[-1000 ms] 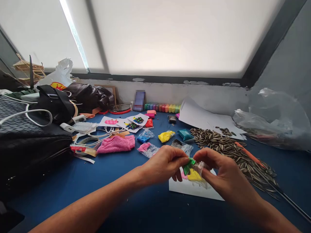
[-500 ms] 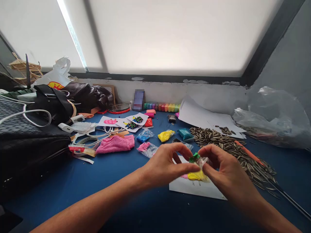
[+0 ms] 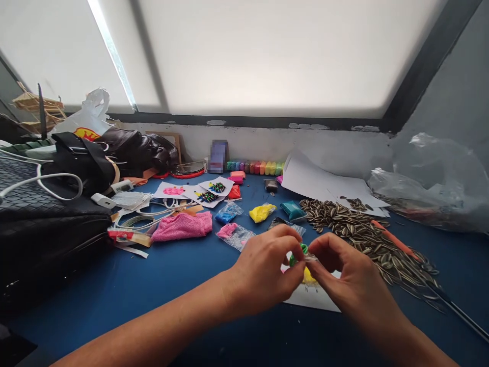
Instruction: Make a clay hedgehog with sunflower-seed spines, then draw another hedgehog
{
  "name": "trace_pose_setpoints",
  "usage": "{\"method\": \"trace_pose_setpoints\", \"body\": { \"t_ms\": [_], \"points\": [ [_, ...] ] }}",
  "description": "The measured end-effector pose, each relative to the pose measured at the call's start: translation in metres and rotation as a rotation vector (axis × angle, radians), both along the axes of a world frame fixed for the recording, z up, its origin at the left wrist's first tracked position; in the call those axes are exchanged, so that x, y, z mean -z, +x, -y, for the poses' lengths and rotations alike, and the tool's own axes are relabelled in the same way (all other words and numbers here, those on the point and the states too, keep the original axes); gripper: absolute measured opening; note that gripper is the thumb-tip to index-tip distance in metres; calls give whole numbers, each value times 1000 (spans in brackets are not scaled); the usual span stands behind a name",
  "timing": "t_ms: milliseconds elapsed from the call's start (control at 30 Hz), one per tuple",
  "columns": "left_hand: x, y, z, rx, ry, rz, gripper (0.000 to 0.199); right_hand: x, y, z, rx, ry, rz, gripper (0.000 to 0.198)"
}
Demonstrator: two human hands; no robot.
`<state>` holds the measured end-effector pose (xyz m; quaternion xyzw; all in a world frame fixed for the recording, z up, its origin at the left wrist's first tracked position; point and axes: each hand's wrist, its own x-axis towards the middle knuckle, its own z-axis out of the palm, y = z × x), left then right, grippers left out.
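Table: smooth, matt blue top. Small packet, partly green: clear, crinkled plastic film. Teal packet: glossy plastic film. Pink cloth: rough, matt, towel-like. White sheets, table's far edge: matt, smooth paper. Bag, far right corner: thin, translucent, crinkled plastic. Quilted black bag: leather-look, low sheen.

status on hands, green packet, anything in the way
Left hand and right hand pinching green packet above white sheet. Packet partly hidden by grip. Seed pile to the right, nothing visibly blocking.
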<state>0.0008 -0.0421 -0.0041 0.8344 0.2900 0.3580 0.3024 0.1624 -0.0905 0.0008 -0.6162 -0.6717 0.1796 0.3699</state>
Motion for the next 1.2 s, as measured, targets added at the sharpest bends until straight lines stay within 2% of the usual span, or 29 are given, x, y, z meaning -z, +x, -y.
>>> {"method": "trace_pose_setpoints", "body": {
  "t_ms": [100, 233, 433, 700, 867, 967, 1067, 1200],
  "points": [
    [-1, -2, -2, -35, 76, 1, 4, 0, -1, 1, 17, 2, -55, 15],
    [-3, -3, -5, -82, 89, 27, 10, 1, -3, 1, -29, 9, -144, 15],
    [-4, -3, -10, -80, 80, 94, 17, -3, -2, -2, -135, -146, -459, 21],
    [-14, -5, -5, -15, -80, 204, 17, -2, 11, -3, -181, -308, -539, 23],
    [-16, -6, -5, 31, -326, 208, 7, -5, 10, -3, -204, -380, -592, 24],
    [-13, -5, -9, 23, -495, 250, 2, -9, 7, -3, -210, -342, -571, 25],
    [-12, -4, -13, 58, -671, 341, 10, -10, 6, -3, -188, -292, -566, 25],
    [-14, -4, -16, 183, -890, 455, 27, -12, 6, -5, -147, -326, -597, 32]
  ]
}}
